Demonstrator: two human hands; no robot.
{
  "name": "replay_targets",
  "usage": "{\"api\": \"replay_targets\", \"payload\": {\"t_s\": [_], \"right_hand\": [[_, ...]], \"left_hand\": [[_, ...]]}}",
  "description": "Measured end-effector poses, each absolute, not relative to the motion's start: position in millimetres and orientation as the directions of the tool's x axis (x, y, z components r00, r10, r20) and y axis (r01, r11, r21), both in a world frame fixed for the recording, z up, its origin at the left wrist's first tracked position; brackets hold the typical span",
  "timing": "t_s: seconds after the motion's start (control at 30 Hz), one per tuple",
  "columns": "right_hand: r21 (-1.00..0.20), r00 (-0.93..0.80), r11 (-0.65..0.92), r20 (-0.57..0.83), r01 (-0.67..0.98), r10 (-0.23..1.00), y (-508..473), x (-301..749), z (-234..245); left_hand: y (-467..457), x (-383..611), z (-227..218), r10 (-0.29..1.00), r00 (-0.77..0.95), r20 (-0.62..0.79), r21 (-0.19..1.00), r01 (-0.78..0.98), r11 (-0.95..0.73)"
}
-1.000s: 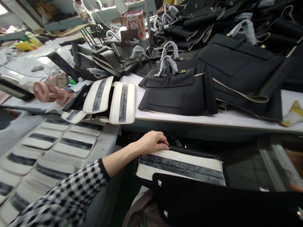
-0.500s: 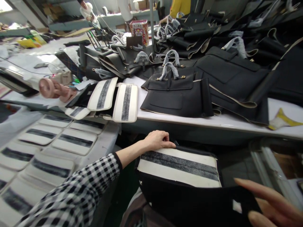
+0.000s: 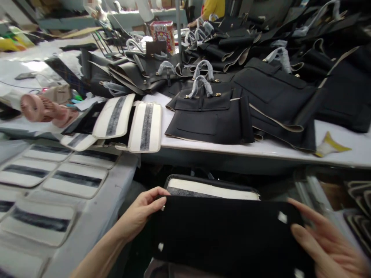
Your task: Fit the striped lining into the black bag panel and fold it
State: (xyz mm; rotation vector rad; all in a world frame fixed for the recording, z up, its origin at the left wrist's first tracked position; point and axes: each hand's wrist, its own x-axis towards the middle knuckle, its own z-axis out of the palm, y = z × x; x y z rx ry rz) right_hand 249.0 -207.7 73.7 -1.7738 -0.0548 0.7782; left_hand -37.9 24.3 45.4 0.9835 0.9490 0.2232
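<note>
A flat black panel [image 3: 226,231] lies across the lower middle, over a cream panel [image 3: 214,189] with a grey strip that shows just beyond its far edge. My left hand [image 3: 142,212] grips the black panel's left edge, thumb on top and fingers curled round it. My right hand [image 3: 324,241] rests against the panel's right end with its fingers stretched out flat.
A white table [image 3: 278,148] ahead carries several black bags with wrapped handles [image 3: 208,112]. Cream panels with grey strips [image 3: 145,127] lie at its left end, and more cover the lower table [image 3: 75,179] on the left. A pink fan [image 3: 43,110] sits far left.
My left hand left the cream panel's far edge and came back to take the black panel's left edge. The black panel now covers most of the cream one. My right hand spread onto its right end.
</note>
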Motion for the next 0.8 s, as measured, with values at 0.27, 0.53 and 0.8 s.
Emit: {"api": "replay_targets", "payload": {"t_s": [0.27,0.53,0.8], "right_hand": [[-0.849,0.730,-0.254,-0.529,-0.464,0.432,-200,254,16],[-0.852,0.729,-0.272,-0.524,-0.448,0.441,-179,275,12],[-0.778,0.674,-0.341,-0.628,-0.528,0.389,-176,280,6]], "left_hand": [[41,-11,35,0.685,0.415,-0.599,0.788,0.458,0.412],[64,7,40,0.837,0.369,-0.405,0.791,0.600,0.118],[62,3,23,0.868,0.360,-0.342,0.754,0.656,0.025]]}}
